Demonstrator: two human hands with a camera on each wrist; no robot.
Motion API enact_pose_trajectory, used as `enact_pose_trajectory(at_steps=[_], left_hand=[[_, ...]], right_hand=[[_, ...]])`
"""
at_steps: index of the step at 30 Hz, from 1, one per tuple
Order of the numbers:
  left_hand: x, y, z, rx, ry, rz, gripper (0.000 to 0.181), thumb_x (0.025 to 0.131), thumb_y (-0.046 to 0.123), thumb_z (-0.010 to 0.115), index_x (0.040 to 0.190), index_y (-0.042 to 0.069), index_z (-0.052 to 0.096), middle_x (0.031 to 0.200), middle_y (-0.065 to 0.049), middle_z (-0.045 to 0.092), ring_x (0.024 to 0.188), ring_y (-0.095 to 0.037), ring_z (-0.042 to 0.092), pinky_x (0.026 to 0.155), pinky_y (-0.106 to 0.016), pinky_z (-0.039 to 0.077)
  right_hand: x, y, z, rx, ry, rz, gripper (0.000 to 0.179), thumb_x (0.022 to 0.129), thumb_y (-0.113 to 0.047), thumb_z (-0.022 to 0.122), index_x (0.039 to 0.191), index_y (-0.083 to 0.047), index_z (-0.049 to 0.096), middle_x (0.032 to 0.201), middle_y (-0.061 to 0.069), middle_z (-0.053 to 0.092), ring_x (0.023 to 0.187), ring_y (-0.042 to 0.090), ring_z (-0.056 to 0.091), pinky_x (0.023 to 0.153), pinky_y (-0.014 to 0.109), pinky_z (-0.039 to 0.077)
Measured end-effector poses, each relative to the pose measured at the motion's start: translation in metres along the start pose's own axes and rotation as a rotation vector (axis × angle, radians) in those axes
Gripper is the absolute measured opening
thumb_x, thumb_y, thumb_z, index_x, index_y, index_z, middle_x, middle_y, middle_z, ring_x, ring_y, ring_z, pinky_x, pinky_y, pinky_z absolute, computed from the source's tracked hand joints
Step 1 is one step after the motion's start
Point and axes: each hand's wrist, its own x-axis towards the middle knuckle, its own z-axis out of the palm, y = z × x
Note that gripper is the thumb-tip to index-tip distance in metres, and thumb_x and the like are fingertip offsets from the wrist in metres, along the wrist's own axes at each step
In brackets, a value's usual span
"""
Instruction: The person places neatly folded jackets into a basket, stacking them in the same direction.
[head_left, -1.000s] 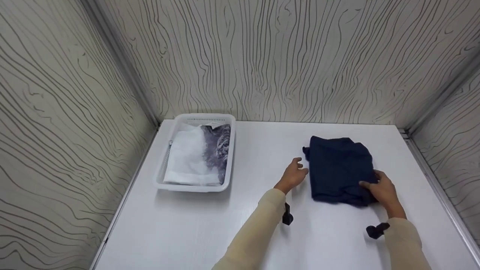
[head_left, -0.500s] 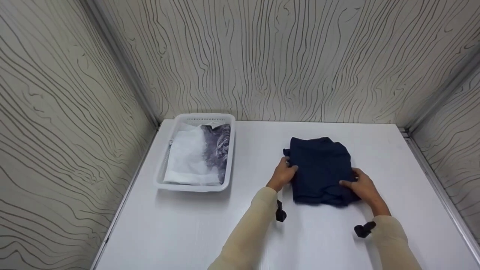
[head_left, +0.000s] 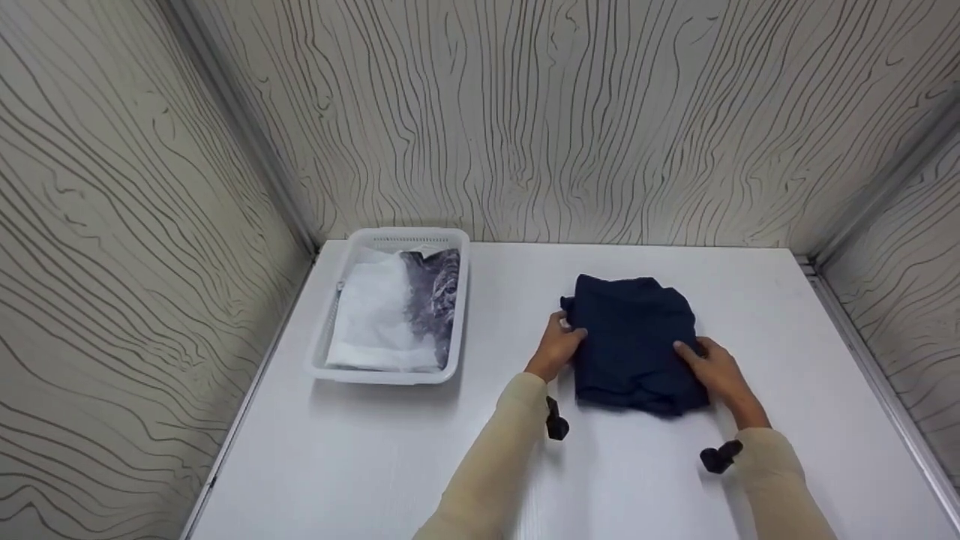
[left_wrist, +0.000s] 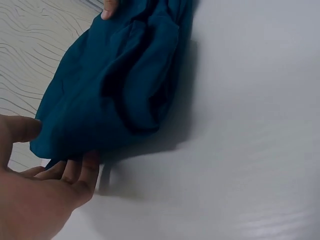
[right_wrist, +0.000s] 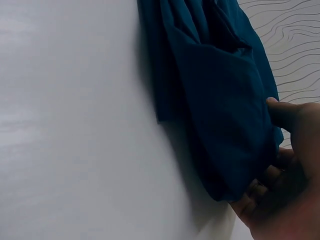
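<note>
A folded dark blue garment [head_left: 634, 341] is held by both hands over the right half of the white table. My left hand [head_left: 555, 346] grips its left edge, thumb on top and fingers tucked beneath; the left wrist view shows this hand [left_wrist: 55, 185] pinching the fold. At the opposite edge my right hand [head_left: 718, 373] holds the cloth the same way. In the right wrist view the garment [right_wrist: 225, 110] hangs in loose folds, its lower edge close over the table, with the right thumb on its upper face.
To the left stands a white plastic basket [head_left: 386, 377] with a white and dark grey printed folded cloth [head_left: 375, 307] in it. Wood-grain patterned panels [head_left: 525, 120] enclose the white table [head_left: 360, 457] at the back and sides.
The garment and both hands have shifted left across the table. My left hand, beside the garment's edge a second ago, now grips it; the right hand has kept hold.
</note>
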Motion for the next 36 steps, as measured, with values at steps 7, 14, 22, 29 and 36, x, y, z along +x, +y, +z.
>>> enact_pose_trajectory(at_steps=[7,14,22,29,36], left_hand=[[0.0,-0.005,-0.011,-0.054,0.014,-0.062,0.075,0.105,0.026,0.064,0.166,0.001,0.028,0.159,-0.022,0.051,0.148,-0.035,0.052,0.123,-0.049,0.042],[0.001,-0.007,-0.017,-0.051,-0.047,-0.063,0.071,0.105,0.025,0.064,0.163,-0.005,0.035,0.163,-0.025,0.046,0.153,-0.038,0.045,0.126,-0.049,0.038],[0.0,0.0,-0.01,0.072,0.003,0.004,0.064,0.107,0.019,0.059,0.163,-0.001,0.038,0.165,-0.022,0.046,0.153,-0.036,0.045,0.125,-0.046,0.04],[-0.004,0.001,-0.015,-0.02,-0.014,-0.019,0.074,0.103,0.018,0.057,0.168,0.003,0.027,0.172,-0.02,0.032,0.16,-0.036,0.032,0.13,-0.05,0.03],[0.0,-0.009,-0.023,-0.088,-0.031,0.026,0.065,0.103,0.018,0.059,0.163,0.011,0.035,0.167,-0.018,0.04,0.156,-0.036,0.037,0.129,-0.055,0.03]], right_hand=[[0.005,-0.008,0.007,-0.039,-0.006,-0.003,0.093,0.111,-0.056,0.045,0.158,0.022,0.023,0.16,0.047,0.028,0.151,0.061,0.03,0.125,0.067,0.028],[0.008,-0.014,0.016,-0.057,0.026,-0.049,0.083,0.111,-0.047,0.051,0.154,0.022,0.033,0.155,0.047,0.039,0.145,0.061,0.04,0.121,0.067,0.035],[0.01,-0.022,0.024,-0.003,0.045,-0.049,0.079,0.111,-0.035,0.054,0.16,0.019,0.024,0.161,0.045,0.031,0.151,0.06,0.031,0.125,0.067,0.029],[0.015,-0.028,0.03,0.082,0.021,-0.047,0.08,0.111,-0.034,0.055,0.164,0.013,0.018,0.167,0.04,0.025,0.157,0.056,0.023,0.129,0.064,0.021],[0.016,-0.033,0.036,0.161,-0.011,-0.08,0.08,0.113,-0.036,0.052,0.167,0.008,0.013,0.171,0.036,0.021,0.161,0.052,0.018,0.132,0.062,0.017]])
